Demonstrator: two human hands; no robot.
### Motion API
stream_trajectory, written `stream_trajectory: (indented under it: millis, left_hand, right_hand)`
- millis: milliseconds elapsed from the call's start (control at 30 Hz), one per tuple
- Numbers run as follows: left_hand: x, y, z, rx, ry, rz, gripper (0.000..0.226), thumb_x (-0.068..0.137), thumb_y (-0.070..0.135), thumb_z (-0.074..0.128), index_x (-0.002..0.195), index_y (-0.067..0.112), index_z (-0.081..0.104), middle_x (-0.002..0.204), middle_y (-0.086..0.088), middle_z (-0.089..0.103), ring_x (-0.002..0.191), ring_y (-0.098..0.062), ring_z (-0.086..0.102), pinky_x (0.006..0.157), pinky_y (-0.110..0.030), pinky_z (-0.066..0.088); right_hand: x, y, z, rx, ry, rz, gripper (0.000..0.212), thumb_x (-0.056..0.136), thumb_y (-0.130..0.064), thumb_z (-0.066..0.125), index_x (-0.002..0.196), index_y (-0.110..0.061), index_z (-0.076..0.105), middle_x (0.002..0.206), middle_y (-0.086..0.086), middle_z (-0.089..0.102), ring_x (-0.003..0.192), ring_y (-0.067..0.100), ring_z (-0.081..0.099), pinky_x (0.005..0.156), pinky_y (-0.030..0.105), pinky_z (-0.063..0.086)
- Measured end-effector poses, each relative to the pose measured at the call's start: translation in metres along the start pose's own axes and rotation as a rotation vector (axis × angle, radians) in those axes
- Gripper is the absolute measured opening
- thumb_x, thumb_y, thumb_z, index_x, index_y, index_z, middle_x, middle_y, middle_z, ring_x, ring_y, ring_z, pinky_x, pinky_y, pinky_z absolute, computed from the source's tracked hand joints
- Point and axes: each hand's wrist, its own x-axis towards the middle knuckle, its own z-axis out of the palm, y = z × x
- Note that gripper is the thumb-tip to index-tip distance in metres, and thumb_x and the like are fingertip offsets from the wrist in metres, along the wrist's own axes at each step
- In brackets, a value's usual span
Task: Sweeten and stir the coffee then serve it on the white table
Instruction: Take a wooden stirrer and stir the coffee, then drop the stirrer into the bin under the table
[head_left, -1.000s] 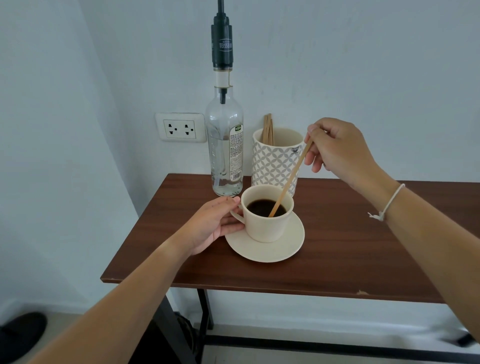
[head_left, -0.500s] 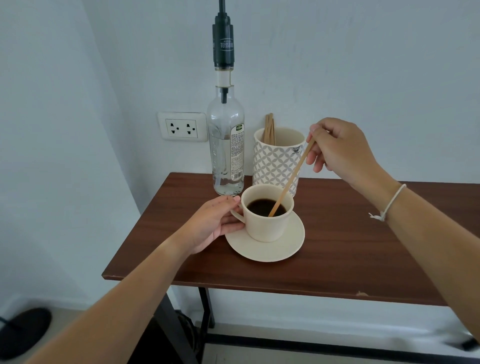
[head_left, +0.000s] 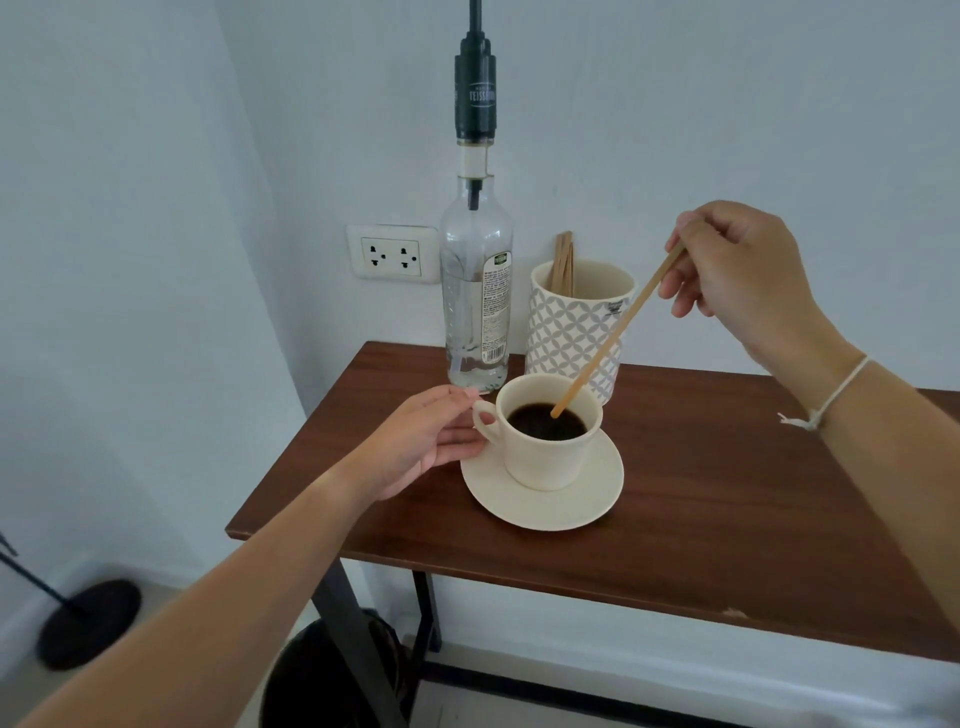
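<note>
A cream cup (head_left: 545, 457) of black coffee stands on a cream saucer (head_left: 571, 506) on the brown table (head_left: 727, 493). My left hand (head_left: 421, 441) rests at the cup's handle, fingers touching it and the saucer's edge. My right hand (head_left: 737, 270) pinches the top of a wooden stir stick (head_left: 608, 343). The stick slants down to the left, and its lower tip sits at the coffee's surface.
A tall clear syrup bottle (head_left: 475, 301) with a black pump stands behind the cup. Beside it is a patterned holder (head_left: 576, 322) with more wooden sticks. A wall socket (head_left: 392, 254) is at the back left. A black bin (head_left: 311, 675) sits under the table.
My right hand has risen a little, drawing the stick's tip up to the coffee's surface. My left hand stays at the cup's handle.
</note>
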Motion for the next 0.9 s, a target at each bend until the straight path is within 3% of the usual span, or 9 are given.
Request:
stream_trajectory:
  millis: [367,467,767,833,900]
  left_hand:
    - [-0.013,0.002,-0.014,0.12,0.166,0.063,0.024,0.093,0.028,0.049,0.104,0.009,0.059,0.116,-0.015,0.066,0.106,-0.025,0.065,0.094,-0.038,0.051]
    - [-0.019,0.009,-0.026,0.191,0.235,0.089,0.02,0.094,0.028,0.048,0.102,0.013,0.059,0.116,-0.012,0.064,0.106,-0.023,0.064,0.093,-0.036,0.051]
    - [-0.039,0.047,-0.103,0.511,0.501,0.276,0.014,0.093,0.025,0.05,0.101,0.016,0.059,0.104,-0.007,0.065,0.104,-0.023,0.062,0.093,-0.033,0.05]
    - [-0.043,0.056,-0.131,0.687,0.575,0.337,0.018,0.091,0.026,0.052,0.106,0.019,0.061,0.104,-0.004,0.067,0.101,-0.022,0.062,0.091,-0.026,0.049]
    - [-0.046,0.063,-0.159,0.869,0.624,0.391,0.022,0.091,0.026,0.052,0.11,0.02,0.061,0.105,-0.001,0.066,0.098,-0.016,0.06,0.081,-0.01,0.042]
  right_hand:
    - [-0.001,0.01,0.003,0.013,-0.047,-0.004,0.03,0.091,-0.022,0.041,0.065,-0.018,0.054,0.042,-0.002,0.06,0.031,0.01,0.048,0.036,0.011,0.032]
    - [0.003,0.002,0.002,0.089,0.006,0.021,0.03,0.091,-0.022,0.04,0.063,-0.02,0.052,0.049,0.002,0.06,0.03,0.01,0.048,0.036,0.016,0.031]
    - [-0.006,-0.036,0.047,0.336,-0.025,0.122,0.027,0.091,-0.021,0.039,0.067,-0.018,0.052,0.042,-0.002,0.062,0.029,0.01,0.047,0.032,0.017,0.029]
    - [-0.015,-0.046,0.067,0.331,-0.037,0.118,0.027,0.091,-0.021,0.04,0.067,-0.019,0.052,0.043,-0.002,0.063,0.03,0.011,0.048,0.032,0.017,0.03]
    - [-0.024,-0.058,0.089,0.304,-0.043,0.118,0.028,0.092,-0.022,0.04,0.068,-0.019,0.053,0.044,-0.002,0.064,0.031,0.011,0.049,0.032,0.018,0.031]
